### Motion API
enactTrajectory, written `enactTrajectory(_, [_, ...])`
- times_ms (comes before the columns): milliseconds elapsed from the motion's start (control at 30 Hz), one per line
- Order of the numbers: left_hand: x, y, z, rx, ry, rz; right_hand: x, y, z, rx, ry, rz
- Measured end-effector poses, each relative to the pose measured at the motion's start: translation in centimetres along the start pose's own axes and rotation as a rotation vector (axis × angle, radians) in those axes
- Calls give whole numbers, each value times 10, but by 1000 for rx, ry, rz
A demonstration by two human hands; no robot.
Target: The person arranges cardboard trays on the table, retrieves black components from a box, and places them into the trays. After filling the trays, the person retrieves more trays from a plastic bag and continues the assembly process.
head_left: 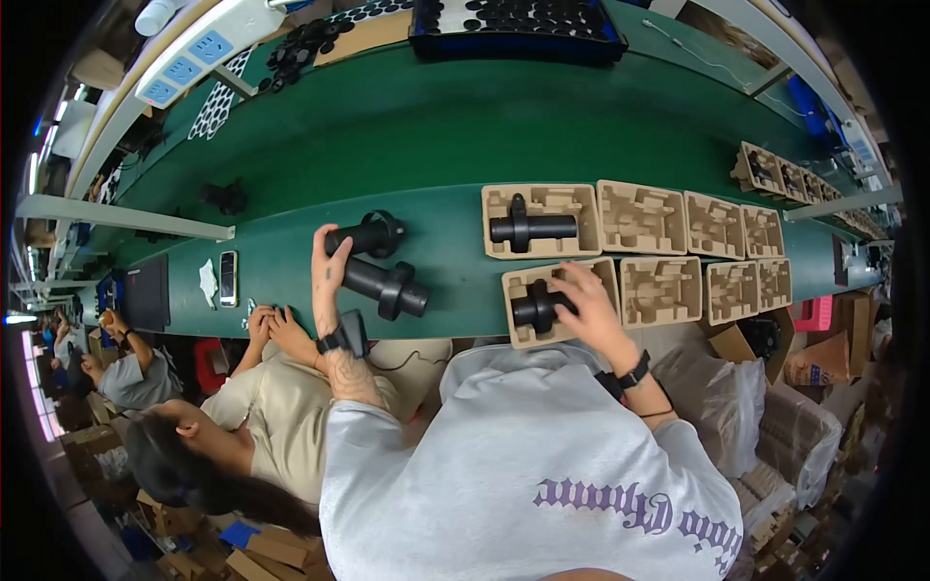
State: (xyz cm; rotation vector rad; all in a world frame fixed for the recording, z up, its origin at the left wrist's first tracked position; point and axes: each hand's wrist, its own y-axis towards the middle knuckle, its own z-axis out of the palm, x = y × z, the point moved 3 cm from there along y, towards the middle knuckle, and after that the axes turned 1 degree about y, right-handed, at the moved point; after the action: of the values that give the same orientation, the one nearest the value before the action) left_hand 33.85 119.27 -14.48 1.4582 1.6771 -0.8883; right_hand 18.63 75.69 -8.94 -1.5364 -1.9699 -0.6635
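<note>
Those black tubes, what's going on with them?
The person's left hand is around the end of one black tube, with a second tube close beside it at the green table. Their right hand is on a third tube in a brown tray. A fourth tube lies in the far tray, and more brown trays stand to the right.

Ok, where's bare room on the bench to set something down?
Free: green bench between the black parts at the left hand and the two filled trays; also between the phone and that hand. Crowded: the right, with tan trays in two tight rows, and near a co-worker's hands.
</note>
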Motion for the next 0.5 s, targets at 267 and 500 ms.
enactTrajectory(267, [-70,-103,137,1080,-1648,-701,39,27,5,-16,710,100])
enactTrajectory(500, [-128,-169,232,2372,-1835,-768,47,11,-27,-28,795,328])
